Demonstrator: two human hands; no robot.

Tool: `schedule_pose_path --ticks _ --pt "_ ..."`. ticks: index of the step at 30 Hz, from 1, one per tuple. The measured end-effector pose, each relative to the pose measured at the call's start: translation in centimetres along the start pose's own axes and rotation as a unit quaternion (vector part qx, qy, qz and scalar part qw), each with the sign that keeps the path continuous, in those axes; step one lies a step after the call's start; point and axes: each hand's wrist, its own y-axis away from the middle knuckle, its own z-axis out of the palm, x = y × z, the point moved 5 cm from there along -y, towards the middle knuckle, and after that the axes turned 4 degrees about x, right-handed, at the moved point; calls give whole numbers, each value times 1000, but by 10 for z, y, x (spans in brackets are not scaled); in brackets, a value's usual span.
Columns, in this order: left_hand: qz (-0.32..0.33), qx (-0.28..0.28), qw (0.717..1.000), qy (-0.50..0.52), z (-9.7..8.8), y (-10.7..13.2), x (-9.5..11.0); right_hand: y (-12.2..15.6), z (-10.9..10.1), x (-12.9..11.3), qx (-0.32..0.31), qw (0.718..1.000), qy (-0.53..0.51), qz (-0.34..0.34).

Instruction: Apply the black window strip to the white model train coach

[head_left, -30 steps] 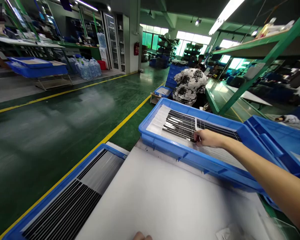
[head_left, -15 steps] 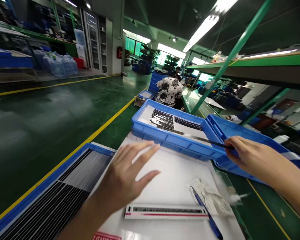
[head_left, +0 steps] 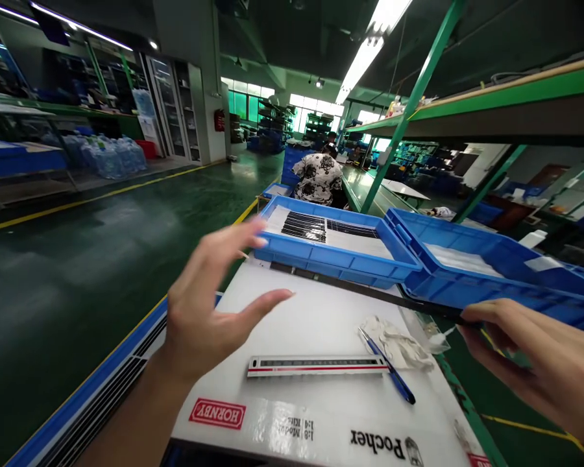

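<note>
My right hand (head_left: 530, 363) pinches one end of a long, thin dark strip (head_left: 360, 288). The strip stretches left over the white work surface, in front of the tray. Over the left part of that surface hovers my left hand (head_left: 209, 311), fingers raised and thumb spread, touching nothing. Below lies a white model train carriage (head_left: 316, 370) with a red stripe and a row of dark windows. A blue-handled pointed tool (head_left: 399, 383) rests by its right end, partly on a crumpled white cloth (head_left: 406, 347).
Behind the surface, a blue tray (head_left: 321, 254) holds rows of dark strips. To its right is another blue crate (head_left: 496, 280). Another tray (head_left: 85, 389) of strips stands low at left. A green post (head_left: 409, 104) slants up at right. A person (head_left: 318, 178) sits ahead.
My right hand has brought the strip from over the tray nearer to me, above the work surface. My left hand has shifted left and turned more upright. The view has also moved.
</note>
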Motion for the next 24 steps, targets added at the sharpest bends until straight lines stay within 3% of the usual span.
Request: schedule_pose_path --ticks 1,3,5,7,9,11,18,22,23,24 --pt "-91 56 993 50 3 9 -5 7 8 -8 -10 999 -42 16" --pt "-287 136 928 194 24 40 -14 24 29 -30 2 981 -161 105" --pt "-462 68 815 343 68 79 -9 40 55 -66 17 967 -212 136" --pt "-552 51 716 424 101 112 3 55 82 -101 16 952 -259 164" --pt "-588 69 655 470 120 134 13 70 103 -127 3 936 -291 199" --pt "-608 80 628 479 129 148 17 82 117 -143 -9 920 -317 231" --pt "-646 58 601 467 134 161 8 100 130 -157 -31 881 -389 268" --pt "-688 -19 563 457 128 165 2 101 107 -119 -9 889 -374 264" --pt "-703 -61 544 455 123 167 2 99 98 -104 10 901 -347 260" --pt "-715 -111 521 453 118 170 4 95 86 -91 34 937 -274 216"
